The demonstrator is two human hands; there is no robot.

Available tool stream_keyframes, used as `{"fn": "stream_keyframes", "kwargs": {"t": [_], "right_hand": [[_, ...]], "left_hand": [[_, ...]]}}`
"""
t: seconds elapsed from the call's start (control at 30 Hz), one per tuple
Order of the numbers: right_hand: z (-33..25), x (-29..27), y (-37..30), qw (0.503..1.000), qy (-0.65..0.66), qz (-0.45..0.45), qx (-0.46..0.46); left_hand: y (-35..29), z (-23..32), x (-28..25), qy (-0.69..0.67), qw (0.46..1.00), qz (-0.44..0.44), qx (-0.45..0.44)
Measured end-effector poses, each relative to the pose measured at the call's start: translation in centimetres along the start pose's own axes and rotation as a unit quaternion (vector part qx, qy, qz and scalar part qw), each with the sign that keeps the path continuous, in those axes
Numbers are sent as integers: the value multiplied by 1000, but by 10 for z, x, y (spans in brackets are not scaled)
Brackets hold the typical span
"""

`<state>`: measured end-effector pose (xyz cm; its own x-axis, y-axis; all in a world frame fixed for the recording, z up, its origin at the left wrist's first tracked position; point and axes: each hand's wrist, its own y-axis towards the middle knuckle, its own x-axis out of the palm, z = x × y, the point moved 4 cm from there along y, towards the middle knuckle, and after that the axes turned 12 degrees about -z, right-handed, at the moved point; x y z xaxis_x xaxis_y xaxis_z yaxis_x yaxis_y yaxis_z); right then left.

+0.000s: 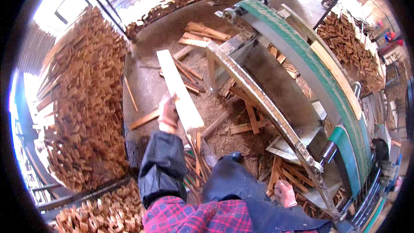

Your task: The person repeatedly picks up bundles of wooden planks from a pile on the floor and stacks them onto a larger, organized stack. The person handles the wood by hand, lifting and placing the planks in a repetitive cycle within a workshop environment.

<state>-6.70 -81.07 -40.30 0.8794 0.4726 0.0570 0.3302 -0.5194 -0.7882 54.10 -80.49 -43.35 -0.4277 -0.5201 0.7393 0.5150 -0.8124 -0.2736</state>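
Note:
A long pale wooden board [179, 88] is gripped near its nearer end by my left hand [168, 111], which is closed around its left edge. The board slants up and away, above the littered floor. My right hand [285, 193] hangs low beside my dark apron [239, 179], near the frame of the belt machine. Its fingers look loosely curled and apart, with nothing visible in them. Along the right runs a green conveyor belt [310, 62], dusted with sawdust. Another light board [336, 77] lies lengthwise along its far side.
A tall stack of cut wood [86, 103] stands on the left. More short pieces [101, 209] are piled at the lower left. Loose slats [205, 32] and offcuts [250, 123] litter the sawdust-covered floor. A metal rail [263, 103] edges the machine; another wood stack [345, 45] stands beyond it.

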Motion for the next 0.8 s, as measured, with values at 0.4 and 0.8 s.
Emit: {"fn": "stream_keyframes", "kwargs": {"t": [0.4,0.8], "right_hand": [[88,-1,-4,983,167,0,-69],[228,-11,-91,937,209,267,79]], "left_hand": [[102,-50,13,550,820,-158,-20],[-170,-339,98,562,566,-281,-534]]}}
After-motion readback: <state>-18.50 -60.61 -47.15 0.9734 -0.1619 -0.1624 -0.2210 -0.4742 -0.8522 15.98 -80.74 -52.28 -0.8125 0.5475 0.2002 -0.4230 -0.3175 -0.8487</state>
